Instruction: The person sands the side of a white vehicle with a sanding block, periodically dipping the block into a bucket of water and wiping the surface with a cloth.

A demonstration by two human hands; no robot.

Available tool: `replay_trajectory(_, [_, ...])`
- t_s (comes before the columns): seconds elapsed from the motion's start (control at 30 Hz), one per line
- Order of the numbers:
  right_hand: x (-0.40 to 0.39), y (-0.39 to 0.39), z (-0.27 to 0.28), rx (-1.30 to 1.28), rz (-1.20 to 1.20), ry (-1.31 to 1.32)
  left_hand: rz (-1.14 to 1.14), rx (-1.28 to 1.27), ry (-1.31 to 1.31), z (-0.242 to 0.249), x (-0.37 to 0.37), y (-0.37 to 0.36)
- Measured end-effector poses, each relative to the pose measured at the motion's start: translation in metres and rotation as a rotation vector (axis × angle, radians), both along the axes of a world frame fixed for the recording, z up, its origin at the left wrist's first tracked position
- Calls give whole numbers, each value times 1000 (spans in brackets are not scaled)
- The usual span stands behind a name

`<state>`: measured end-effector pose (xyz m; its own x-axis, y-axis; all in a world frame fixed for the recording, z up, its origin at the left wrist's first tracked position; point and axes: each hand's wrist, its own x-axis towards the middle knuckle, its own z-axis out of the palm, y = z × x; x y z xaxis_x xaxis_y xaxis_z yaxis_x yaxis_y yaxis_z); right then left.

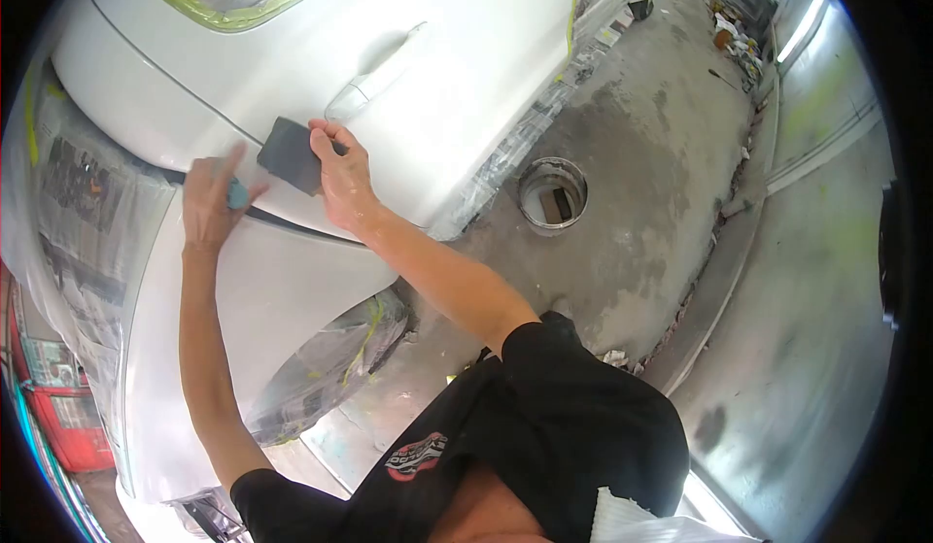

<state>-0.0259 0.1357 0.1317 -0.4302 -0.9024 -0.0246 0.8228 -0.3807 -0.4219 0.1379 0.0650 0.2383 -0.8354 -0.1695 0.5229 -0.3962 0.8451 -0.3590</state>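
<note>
A dark grey rectangular sheet [291, 155] is pinched in my right hand [342, 174], near the edge of the white car door [466, 77] and below its handle [374, 82]. To the left of the sheet, my left hand [213, 198] is slightly blurred by motion. Its fingers are partly spread, and a small light-blue object [237, 192] sits between thumb and palm. Behind that hand runs the gap between the door and the white rear panel [282, 286].
A round bucket [552, 196] with a dark block inside stands on the wet floor [641, 174]. Masking plastic [330, 368] covers the wheel. A wall [816, 281] rises at right; a red vehicle [73, 417] shows at lower left.
</note>
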Motion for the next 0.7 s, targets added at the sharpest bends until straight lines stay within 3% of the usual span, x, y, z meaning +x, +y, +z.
replay_trajectory(0.07, [-5, 6, -5, 28, 108, -47, -94, 10, -22, -9, -11, 11])
replay_trajectory(0.17, [-26, 25, -9, 211, 186, 227, -138, 21, -15, -21, -19, 13])
replay_trajectory(0.27, [-49, 38, -32, -15, -345, 1105, -96, 7, -19, -13, -29, 22])
replay_trajectory(0.37, [-69, 43, -31, -276, -70, 1397, -89, 113, -173, 4, -46, 25])
replay_trajectory(0.5, [-70, 40, -25, -428, -4, 1222, -128, 175, -214, 15, -82, 22])
replay_trajectory(0.6, [-64, 52, -21, -251, -266, 1319, -106, 195, -226, 16, -108, 16])
replay_trajectory(0.67, [-66, 43, -25, -140, -14, 910, -48, 206, -309, 17, -117, 12])
replay_trajectory(0.7, [-67, 35, -28, -96, -14, 821, -25, 196, -298, 18, -116, 11])
